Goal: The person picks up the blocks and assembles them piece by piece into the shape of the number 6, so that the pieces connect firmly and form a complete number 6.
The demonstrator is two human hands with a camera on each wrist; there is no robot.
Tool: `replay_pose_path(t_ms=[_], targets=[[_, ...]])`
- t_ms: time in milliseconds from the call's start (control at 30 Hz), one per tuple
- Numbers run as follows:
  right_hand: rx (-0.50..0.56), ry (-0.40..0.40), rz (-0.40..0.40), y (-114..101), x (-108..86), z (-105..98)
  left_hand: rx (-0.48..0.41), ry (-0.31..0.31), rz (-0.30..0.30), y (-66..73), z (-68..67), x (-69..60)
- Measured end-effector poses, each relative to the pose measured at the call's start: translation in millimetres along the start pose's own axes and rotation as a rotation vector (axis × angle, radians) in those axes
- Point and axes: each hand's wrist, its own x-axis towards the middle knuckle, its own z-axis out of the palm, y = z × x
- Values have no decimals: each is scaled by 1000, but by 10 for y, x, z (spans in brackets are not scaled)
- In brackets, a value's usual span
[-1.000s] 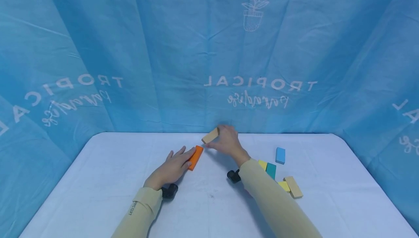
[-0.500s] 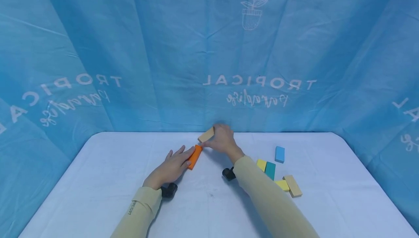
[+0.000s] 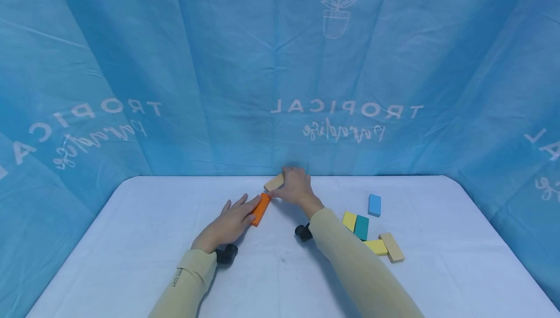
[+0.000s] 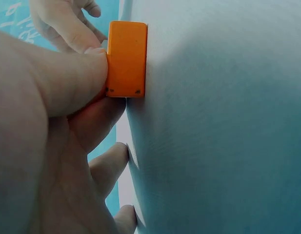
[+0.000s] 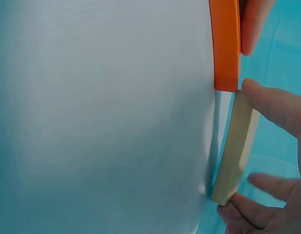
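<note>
An orange block (image 3: 261, 209) lies on the white table, pinched at its side and near end by the thumb and index finger of my left hand (image 3: 231, 223). The other left fingers spread over the cloth. With thumb and fingertips, my right hand (image 3: 298, 187) grips a plain wooden block (image 3: 274, 182) by its two ends, just beyond the far end of the orange block. In the right wrist view, a corner of the wooden block (image 5: 233, 146) is right by the end of the orange block (image 5: 226, 46); whether they touch I cannot tell.
To the right lie a blue block (image 3: 374, 205), a teal block (image 3: 361, 227), a yellow block (image 3: 349, 220), another yellow block (image 3: 376, 247) and a second wooden block (image 3: 392, 247). My right sleeve (image 3: 358, 259) partly covers this group. A blue curtain (image 3: 218, 89) rises behind the table's far edge.
My right hand has moved left with the wooden block, bringing it close to the far end of the orange block. The left hand and orange block have stayed nearly still.
</note>
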Motion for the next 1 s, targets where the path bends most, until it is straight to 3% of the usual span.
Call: replay_pose_path(t_ms=[700, 1000], targets=[[-63, -82, -19, 49, 10, -1, -13, -3, -21, -7, 11, 10], [-10, -76, -20, 73, -10, 1, 14, 2, -1, -7, 9, 11]])
